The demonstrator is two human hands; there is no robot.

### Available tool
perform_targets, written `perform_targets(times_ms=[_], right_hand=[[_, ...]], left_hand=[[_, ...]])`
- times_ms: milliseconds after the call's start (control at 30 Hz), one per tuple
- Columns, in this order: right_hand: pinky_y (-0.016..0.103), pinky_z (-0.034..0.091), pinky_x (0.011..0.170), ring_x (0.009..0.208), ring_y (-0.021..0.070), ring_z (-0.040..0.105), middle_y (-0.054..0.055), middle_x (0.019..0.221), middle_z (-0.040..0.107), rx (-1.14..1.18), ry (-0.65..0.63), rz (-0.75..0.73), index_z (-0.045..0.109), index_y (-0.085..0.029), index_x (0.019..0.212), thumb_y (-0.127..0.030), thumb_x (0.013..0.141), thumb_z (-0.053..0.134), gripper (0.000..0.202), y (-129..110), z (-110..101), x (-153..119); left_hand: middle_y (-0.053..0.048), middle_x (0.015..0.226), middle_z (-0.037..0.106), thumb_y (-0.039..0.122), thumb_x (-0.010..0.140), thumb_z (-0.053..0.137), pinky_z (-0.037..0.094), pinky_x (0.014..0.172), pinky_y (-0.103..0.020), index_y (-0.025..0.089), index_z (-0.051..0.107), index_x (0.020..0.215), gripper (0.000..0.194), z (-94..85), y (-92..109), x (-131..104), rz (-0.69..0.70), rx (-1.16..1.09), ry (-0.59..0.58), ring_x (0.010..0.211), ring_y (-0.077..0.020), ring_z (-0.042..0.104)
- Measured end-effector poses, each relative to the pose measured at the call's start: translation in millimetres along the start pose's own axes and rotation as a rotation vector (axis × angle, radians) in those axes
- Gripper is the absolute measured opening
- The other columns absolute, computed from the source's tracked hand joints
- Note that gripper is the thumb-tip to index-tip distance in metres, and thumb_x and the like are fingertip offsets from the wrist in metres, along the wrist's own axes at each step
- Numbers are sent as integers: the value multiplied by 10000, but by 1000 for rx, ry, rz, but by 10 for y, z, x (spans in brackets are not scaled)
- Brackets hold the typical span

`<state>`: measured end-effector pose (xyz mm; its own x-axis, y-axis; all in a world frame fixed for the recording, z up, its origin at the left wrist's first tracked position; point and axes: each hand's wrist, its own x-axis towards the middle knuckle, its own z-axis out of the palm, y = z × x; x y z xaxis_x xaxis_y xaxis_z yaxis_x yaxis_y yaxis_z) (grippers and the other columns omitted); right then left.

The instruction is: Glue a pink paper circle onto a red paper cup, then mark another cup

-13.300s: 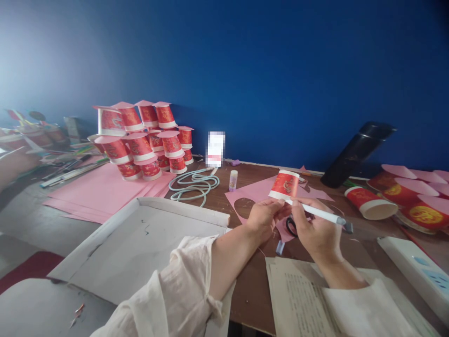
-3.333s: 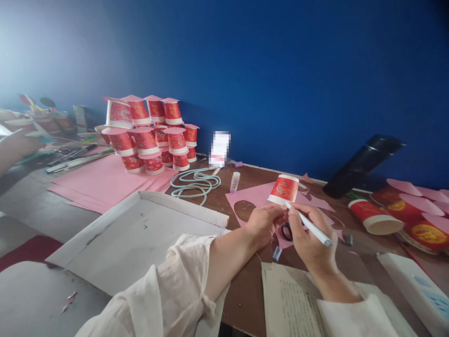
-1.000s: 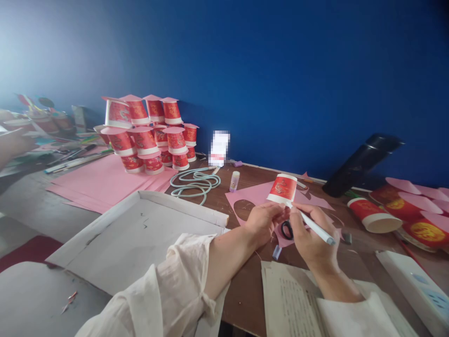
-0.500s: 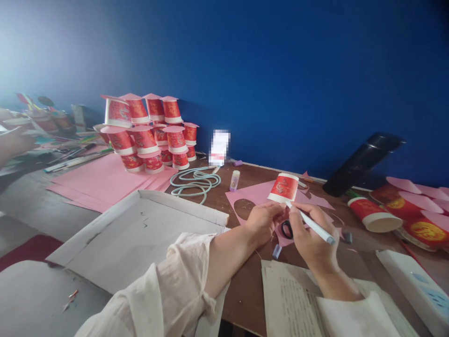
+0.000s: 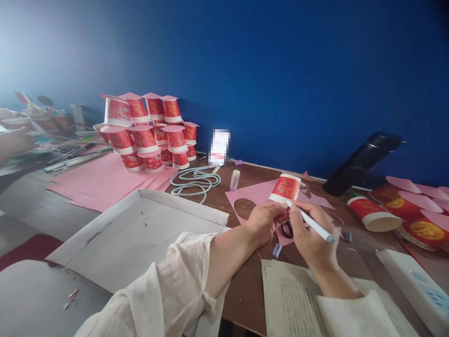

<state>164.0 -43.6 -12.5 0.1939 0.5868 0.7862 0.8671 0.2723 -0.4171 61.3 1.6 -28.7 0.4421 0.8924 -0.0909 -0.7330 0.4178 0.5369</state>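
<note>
red paper cup (image 5: 286, 188) was just past left hand (image 5: 263, 222), whose fingertips pinched its lower edge; right hand (image 5: 313, 245) gripped white pen (image 5: 317, 228), tip at that edge. black ring handle (image 5: 283, 230) lay between hands; glue stick (image 5: 235, 180) stood beyond left hand.

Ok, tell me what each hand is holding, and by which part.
The left hand holds the red-and-white paper cup by its lower, white-banded edge; the right hand grips the slim white pen close to its tip.
</note>
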Motion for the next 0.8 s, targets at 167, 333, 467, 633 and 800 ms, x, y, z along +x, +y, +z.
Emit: perform_targets(times_ms=[167, 333, 467, 633, 800], right_hand=[[275, 470, 638, 691, 171, 656, 64, 808, 730, -6, 8, -3, 690, -172, 899, -338, 872, 581, 200, -9, 6, 4], [273, 466, 623, 683, 170, 653, 62, 815, 731, -11, 13, 12, 690, -177, 897, -343, 866, 586, 198, -12, 8, 3], [272, 465, 620, 684, 171, 653, 61, 818, 730, -27, 17, 3, 690, -182, 901, -338, 865, 585, 191, -8, 6, 5], [274, 474, 640, 689, 171, 654, 60, 815, 729, -18, 20, -6, 687, -184, 898, -337, 868, 582, 187, -1, 6, 5], [288, 484, 660, 687, 177, 652, 65, 818, 731, -16, 13, 6, 689, -186, 892, -347, 865, 578, 197, -5, 6, 10]], left_hand=[[-63, 712, 661, 218, 548, 870, 481, 853, -287, 95, 689, 684, 258, 0, -5, -3, 1, 1, 0, 720, -133, 613], [-74, 735, 671, 222, 535, 877, 480, 843, -286, 93, 695, 702, 279, -2, -14, 4, 1, -2, 5, 739, -143, 621], [-66, 727, 656, 222, 538, 876, 469, 863, -294, 88, 686, 700, 283, -4, -16, 6, 5, -2, 4, 726, -137, 619], [-66, 738, 659, 223, 545, 867, 463, 888, -302, 84, 689, 717, 283, -2, -10, -6, -4, -2, 1, 740, -140, 622], [-70, 737, 669, 213, 531, 876, 470, 860, -289, 76, 695, 714, 292, 6, -6, -9, 1, -9, 13, 740, -139, 625]])
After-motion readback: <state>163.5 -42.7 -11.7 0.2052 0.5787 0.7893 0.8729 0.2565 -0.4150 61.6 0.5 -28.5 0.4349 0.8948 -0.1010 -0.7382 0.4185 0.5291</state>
